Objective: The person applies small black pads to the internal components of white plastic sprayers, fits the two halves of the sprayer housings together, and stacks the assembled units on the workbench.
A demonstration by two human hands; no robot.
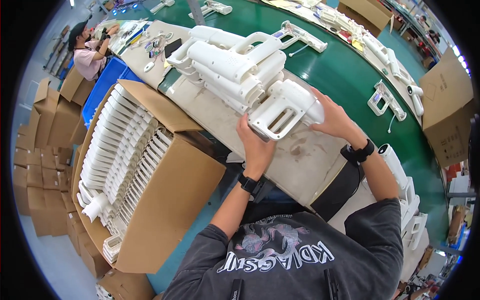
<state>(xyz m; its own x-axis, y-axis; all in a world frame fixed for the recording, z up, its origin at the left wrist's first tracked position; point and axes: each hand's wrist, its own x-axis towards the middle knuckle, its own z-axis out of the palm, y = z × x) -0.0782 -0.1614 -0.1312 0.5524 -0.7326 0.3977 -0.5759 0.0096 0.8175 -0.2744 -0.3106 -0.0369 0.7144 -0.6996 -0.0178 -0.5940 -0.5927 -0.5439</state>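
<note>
Both hands hold one white plastic housing (292, 97) that has a looped handle and a rounded end, above the grey tabletop (300, 170). My left hand (255, 147) grips its handle end from the near side; some of those fingers are hidden beneath it. Around the rounded end at the right, my right hand (334, 117) is closed, thumb on the near side. Just beyond the held piece lies a pile of similar white housings (225, 60), stacked on one another. Black bands with small boxes are on both my wrists.
At the left, an open carton (170, 205) holds rows of white plastic parts, with a blue bin (107, 82) behind it. A green conveyor (345, 75) carries open white half-shells (302, 37). More white housings (400, 175) are at the right. Another person (87, 55) works at far left.
</note>
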